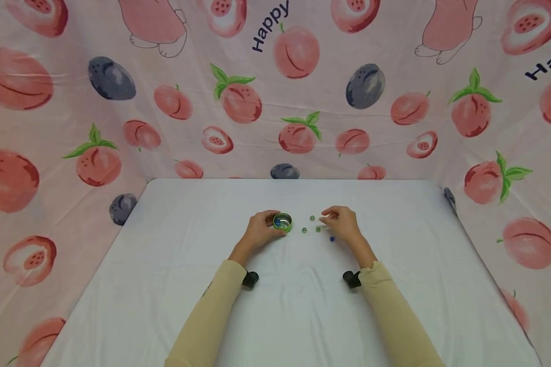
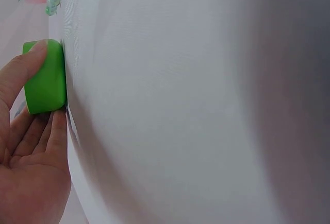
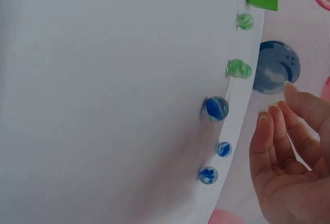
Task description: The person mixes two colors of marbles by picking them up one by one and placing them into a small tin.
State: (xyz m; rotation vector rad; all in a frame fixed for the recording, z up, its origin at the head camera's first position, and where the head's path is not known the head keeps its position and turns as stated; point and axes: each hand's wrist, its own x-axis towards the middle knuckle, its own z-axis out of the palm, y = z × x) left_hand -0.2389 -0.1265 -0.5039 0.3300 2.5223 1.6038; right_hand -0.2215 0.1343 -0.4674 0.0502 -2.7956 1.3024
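My left hand (image 1: pixel 260 228) grips a small round green bowl (image 1: pixel 289 229) from its left side, thumb on the near side and fingers on the far side. Its inside looks shiny, and blue and clear marbles (image 1: pixel 281 223) lie in it. In the left wrist view, the bowl's green wall (image 2: pixel 47 82) stands upright on the cloth between thumb and fingers. To the right, my right hand (image 1: pixel 342 223) hovers over the table, fingers loosely bent, holding nothing. Beside it lie three green-swirled marbles (image 1: pixel 312 218) and a blue marble (image 1: pixel 332 238). The right wrist view shows three blue marbles (image 3: pixel 215 108) near that hand.
A white cloth (image 1: pixel 294 316) covers the table. Pink fabric (image 1: pixel 257 132) printed with peaches hangs behind it and along both sides. Black wrist cameras (image 1: pixel 250 279) sit below each sleeve cuff.
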